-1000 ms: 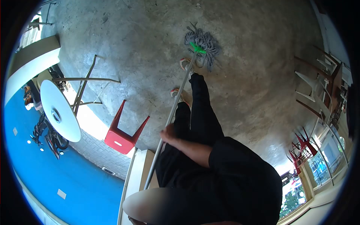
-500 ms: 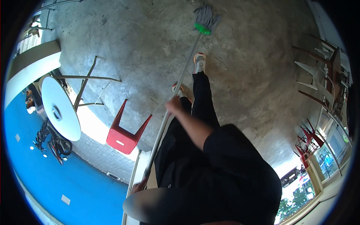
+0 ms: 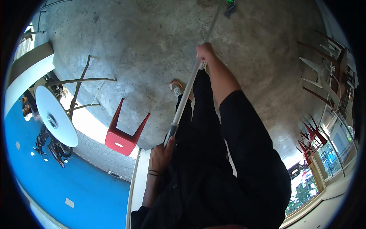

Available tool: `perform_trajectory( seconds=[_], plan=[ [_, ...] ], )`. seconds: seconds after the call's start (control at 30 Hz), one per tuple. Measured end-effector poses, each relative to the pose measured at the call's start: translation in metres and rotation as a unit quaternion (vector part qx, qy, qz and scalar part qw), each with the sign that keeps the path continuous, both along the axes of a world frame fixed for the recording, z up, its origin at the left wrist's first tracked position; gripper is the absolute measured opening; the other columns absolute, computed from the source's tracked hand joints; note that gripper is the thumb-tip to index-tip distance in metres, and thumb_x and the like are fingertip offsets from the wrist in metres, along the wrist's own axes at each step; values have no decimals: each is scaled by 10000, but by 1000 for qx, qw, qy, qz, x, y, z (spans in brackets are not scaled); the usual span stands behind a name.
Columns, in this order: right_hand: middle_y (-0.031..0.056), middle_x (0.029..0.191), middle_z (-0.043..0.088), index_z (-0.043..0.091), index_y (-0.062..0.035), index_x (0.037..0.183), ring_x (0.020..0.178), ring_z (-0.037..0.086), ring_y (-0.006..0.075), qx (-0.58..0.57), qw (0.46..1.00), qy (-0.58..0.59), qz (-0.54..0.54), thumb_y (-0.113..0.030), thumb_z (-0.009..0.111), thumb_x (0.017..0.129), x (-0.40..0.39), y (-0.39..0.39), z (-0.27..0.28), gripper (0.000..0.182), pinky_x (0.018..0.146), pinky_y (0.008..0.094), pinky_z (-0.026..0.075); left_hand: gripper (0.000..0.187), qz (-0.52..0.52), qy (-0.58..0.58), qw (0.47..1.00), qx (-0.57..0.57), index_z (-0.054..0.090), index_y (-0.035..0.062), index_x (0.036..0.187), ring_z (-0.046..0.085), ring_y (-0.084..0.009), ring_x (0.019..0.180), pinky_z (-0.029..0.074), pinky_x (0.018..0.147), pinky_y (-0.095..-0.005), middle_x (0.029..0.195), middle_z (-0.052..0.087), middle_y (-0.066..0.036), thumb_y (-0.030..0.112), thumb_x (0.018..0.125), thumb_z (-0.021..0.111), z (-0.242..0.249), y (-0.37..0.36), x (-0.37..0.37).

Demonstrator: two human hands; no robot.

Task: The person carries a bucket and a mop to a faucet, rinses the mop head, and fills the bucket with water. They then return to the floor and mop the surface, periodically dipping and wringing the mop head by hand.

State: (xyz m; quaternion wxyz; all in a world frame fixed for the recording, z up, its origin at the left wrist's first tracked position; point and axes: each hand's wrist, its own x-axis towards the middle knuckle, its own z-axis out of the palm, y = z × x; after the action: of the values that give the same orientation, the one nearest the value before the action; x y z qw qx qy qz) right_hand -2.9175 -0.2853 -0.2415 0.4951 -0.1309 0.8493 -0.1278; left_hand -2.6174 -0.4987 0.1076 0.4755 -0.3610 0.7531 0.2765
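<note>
A mop handle [image 3: 186, 93] runs slanting up the view from near my waist across the concrete floor. At the top edge only a bit of the mop head [image 3: 230, 8], green and grey, shows; the rest is cut off. My right hand [image 3: 206, 51] is closed around the pole well forward, arm stretched out. Close to my body, my left hand [image 3: 161, 155] grips the dark end of the handle, a dark band around its wrist. My shoes [image 3: 176, 87] stand under the pole, one partly hidden by my right hand.
A red plastic stool [image 3: 121, 141] stands left of me, beside a round white table [image 3: 56, 116]. Parked motorbikes [image 3: 57, 147] are beyond a blue wall area. Brown and white furniture [image 3: 331, 72] lines the right side, with red chairs [image 3: 314, 135] below.
Both hands have moved forward with the mop, and the mop head has slid away, mostly out of the top of view. My left hand and forearm now show fully.
</note>
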Motion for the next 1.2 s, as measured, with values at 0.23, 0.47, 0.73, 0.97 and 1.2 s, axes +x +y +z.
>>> perform_trajectory(
  seconds=[0.23, 0.47, 0.73, 0.97, 1.2],
  plan=[
    [293, 1185, 514, 469, 108, 1165, 1091, 542, 345, 9, 995, -78, 55, -230, 548, 815, 176, -129, 73, 494, 860, 377, 483, 488, 223, -164, 961, -12, 561, 59, 598, 412, -79, 431, 295, 401, -283, 448, 388, 5, 468, 859, 610, 120, -117, 85],
    [340, 850, 587, 307, 111, 1068, 792, 628, 440, -46, 817, -236, -523, -168, 546, 787, 319, -231, 215, 463, 676, 472, 538, 431, 253, -129, 929, -238, 491, 84, 555, 356, -66, 405, 204, 378, -268, 468, 365, 28, 365, 833, 663, 288, -206, 171],
    [263, 861, 627, 607, 71, 826, 714, 661, 304, -20, 730, -28, -683, -187, 614, 740, 137, -47, 61, 272, 589, 413, 553, 620, -90, -33, 994, -53, 590, -45, 660, 537, -240, 504, 380, 501, -424, 521, 522, -166, 540, 864, 562, 68, -101, -7],
    [165, 716, 669, 604, 92, 860, 609, 683, 259, 44, 870, 11, -491, -161, 547, 801, 127, 61, -21, 266, 555, 350, 568, 510, -267, 110, 955, 72, 587, -5, 733, 585, -434, 655, 459, 572, -505, 635, 581, -222, 455, 930, 485, 23, -36, 19],
    [330, 947, 571, 400, 180, 1091, 986, 563, 414, -55, 825, -222, -517, -266, 507, 858, 348, -227, 151, 515, 827, 522, 446, 474, 166, -184, 953, -174, 594, 23, 625, 403, -51, 392, 285, 351, -193, 503, 481, 10, 448, 811, 689, 241, -224, 150]
  ],
)
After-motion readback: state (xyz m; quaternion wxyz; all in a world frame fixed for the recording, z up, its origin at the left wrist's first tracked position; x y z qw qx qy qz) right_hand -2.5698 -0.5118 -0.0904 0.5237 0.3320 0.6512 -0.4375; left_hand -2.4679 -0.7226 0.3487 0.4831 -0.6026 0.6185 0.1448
